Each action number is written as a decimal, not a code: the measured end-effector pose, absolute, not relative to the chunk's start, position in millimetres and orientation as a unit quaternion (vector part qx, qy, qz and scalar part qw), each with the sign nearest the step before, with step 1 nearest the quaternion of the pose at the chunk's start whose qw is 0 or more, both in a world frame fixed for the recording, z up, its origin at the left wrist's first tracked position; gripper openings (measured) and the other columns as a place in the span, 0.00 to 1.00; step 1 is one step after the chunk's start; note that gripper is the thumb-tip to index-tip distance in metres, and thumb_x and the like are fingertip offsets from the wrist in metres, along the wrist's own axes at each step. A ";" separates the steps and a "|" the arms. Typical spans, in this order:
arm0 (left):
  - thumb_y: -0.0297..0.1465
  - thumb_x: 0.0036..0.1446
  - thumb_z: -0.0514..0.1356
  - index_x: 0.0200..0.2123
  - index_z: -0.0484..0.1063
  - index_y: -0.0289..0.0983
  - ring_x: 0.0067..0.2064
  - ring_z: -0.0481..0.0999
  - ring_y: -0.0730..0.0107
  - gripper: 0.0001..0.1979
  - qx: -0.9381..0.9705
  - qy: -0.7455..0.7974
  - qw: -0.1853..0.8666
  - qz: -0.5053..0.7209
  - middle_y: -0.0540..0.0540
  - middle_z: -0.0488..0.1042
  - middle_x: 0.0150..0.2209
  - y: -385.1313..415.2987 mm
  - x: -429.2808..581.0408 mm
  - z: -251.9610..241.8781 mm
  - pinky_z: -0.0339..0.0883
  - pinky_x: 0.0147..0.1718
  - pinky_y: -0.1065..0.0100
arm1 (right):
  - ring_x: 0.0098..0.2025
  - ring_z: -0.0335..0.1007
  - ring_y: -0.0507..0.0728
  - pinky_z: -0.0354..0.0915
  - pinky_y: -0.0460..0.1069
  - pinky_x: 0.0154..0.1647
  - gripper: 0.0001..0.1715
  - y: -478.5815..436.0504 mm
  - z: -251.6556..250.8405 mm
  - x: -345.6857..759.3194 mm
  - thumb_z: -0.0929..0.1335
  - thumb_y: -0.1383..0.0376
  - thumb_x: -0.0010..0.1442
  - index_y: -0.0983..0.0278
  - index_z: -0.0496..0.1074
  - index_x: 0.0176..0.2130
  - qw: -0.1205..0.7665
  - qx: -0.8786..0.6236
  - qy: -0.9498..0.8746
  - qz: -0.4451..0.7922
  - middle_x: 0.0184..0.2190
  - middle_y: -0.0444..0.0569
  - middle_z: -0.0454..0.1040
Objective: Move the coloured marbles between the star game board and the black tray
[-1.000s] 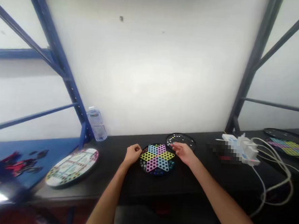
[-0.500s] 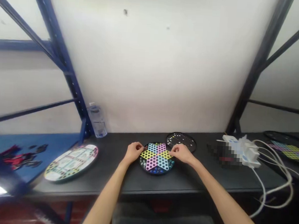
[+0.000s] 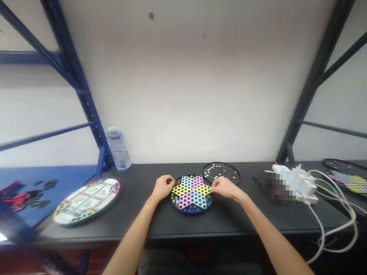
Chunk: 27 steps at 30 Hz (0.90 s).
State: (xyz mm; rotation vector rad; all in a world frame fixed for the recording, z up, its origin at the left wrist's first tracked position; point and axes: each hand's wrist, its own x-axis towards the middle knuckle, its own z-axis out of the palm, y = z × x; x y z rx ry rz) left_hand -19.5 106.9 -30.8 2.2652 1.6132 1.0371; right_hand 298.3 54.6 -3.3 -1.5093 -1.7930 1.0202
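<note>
Both sides of the board point(image 3: 192, 192) are covered now! It is set on the dark bench point(image 3: 141, 211), straight ahead, with the star point(image 3: 186, 199) laid face up and small coloured pieces point(image 3: 194, 208), marbles by the look, lodged around it. And the change is on the right: a second ago the right hand point(image 3: 224, 187) was held out beyond the rim, something tiny and reddish seen at its fingertips; now it has been brought in to the tip of the yellow point, fingers bent and pinched together. Whether anything is gripped there cannot be made out, and no reddish speck is seen. Over on the other side, the left hand point(image 3: 164, 187) has barely been shifted; it is kept curled at the rim, its grasp, if any, hidden by the fingers. So the work, it may be judged, has been drawn to the right-hand edge, with the left side simply being steadied or minded. Just behind, a dark disc point(image 3: 221, 173) is left untouched, and no piece is seen being lifted.
</note>
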 end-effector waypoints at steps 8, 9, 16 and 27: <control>0.33 0.53 0.56 0.28 0.76 0.37 0.33 0.73 0.68 0.09 0.759 0.546 0.087 0.345 0.47 0.76 0.29 107.0 -18.4 -30.0 0.63 0.36 0.70 | 0.14 0.37 0.45 0.36 0.41 0.12 0.17 71.7 -11.4 306.3 0.61 0.55 0.54 0.63 0.58 0.23 0.434 -0.369 -0.360 0.739 0.15 0.39 0.54; 0.33 0.53 0.56 0.28 0.76 0.37 0.33 0.73 0.68 0.09 0.759 0.545 0.088 0.345 0.47 0.76 0.29 107.1 -18.4 -30.0 0.63 0.36 0.70 | 0.14 0.37 0.44 0.35 0.40 0.12 0.17 72.7 -13.5 304.6 0.63 0.55 0.54 0.63 0.57 0.22 0.446 -0.378 -0.349 0.732 0.16 0.39 0.56; 0.32 0.52 0.57 0.28 0.76 0.37 0.32 0.73 0.68 0.09 0.755 0.545 0.091 0.352 0.47 0.76 0.28 108.8 -18.4 -31.4 0.64 0.35 0.69 | 0.14 0.37 0.44 0.35 0.43 0.12 0.29 61.4 -22.9 298.3 0.70 0.54 0.51 0.60 0.47 0.19 0.503 -0.478 -0.426 0.580 0.12 0.34 0.46; 0.33 0.52 0.57 0.28 0.76 0.37 0.32 0.72 0.69 0.09 0.754 0.546 0.091 0.352 0.47 0.76 0.28 106.7 -18.2 -30.9 0.63 0.35 0.69 | 0.26 0.67 0.54 0.55 0.46 0.27 0.13 27.3 -13.0 280.0 0.72 0.59 0.47 0.64 0.73 0.19 0.294 -0.612 -0.708 0.192 0.20 0.50 0.73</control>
